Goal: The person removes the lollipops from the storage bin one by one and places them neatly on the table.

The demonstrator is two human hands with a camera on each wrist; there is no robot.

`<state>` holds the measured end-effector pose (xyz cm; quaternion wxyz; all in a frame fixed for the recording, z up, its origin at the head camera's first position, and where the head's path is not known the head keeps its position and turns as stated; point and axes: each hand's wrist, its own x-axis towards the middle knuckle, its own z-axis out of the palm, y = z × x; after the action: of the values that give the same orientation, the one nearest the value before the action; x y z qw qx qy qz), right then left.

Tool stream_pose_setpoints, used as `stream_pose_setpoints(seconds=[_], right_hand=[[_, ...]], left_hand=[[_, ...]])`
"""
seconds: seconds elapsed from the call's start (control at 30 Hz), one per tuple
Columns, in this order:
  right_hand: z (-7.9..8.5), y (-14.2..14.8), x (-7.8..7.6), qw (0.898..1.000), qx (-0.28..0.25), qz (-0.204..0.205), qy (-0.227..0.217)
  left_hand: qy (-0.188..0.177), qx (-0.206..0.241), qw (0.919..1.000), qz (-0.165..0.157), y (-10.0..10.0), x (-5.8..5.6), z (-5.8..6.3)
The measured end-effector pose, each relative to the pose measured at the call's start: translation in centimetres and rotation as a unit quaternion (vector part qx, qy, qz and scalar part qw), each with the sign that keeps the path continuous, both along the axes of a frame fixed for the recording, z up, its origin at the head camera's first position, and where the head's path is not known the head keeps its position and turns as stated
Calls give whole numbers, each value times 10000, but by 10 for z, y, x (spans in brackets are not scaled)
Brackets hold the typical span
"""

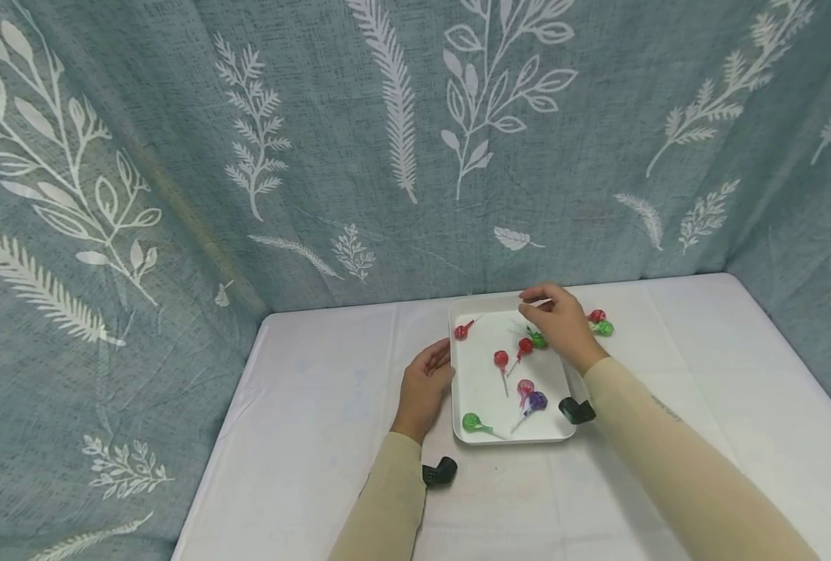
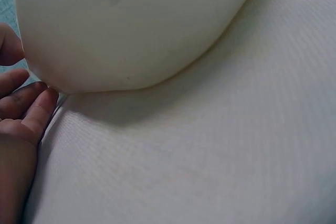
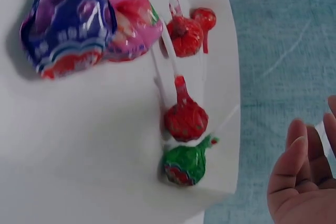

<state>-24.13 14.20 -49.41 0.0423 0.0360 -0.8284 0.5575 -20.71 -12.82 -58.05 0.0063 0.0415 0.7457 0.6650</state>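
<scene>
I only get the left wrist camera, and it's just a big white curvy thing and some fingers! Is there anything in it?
Observer: Yes! The head view shows seven wrapped lollipops in the white tray.
Operator: Wow! Did any end up outside?
Observer: A red one and a green one lie on the table, to the right of the tray.
Operator: And where's the other grip? I can't see it!
Observer: The right grip is up at the tray's far right corner.

Nook walled by leaf-print curtains
</scene>
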Motion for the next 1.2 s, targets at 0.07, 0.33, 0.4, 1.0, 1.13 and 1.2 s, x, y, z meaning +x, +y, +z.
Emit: stream_pose_setpoints(seconds=[0.07,0.33,0.4,1.0,1.13,1.2], right_hand=[[-2,-3,-1,10000,-16,-21,-15],[-11,-14,-3,9998,-103,-61,-183],[-13,-16,-2,9997,-122,-46,-211],[-30,-39,-4,9996,-181,133,-167],[-33,-43,-5,9996,-134,134,-226],[-34,-45,-5,9993,-145,102,-332]], left_hand=[[3,-10,10000,-4,0,0,0],[61,-3,10000,-39,1,1,0],[79,18,10000,-38,1,1,0],[22,33,10000,-27,0,2,5],[27,87,10000,-37,1,1,4],[23,139,9999,-61,1,1,3]])
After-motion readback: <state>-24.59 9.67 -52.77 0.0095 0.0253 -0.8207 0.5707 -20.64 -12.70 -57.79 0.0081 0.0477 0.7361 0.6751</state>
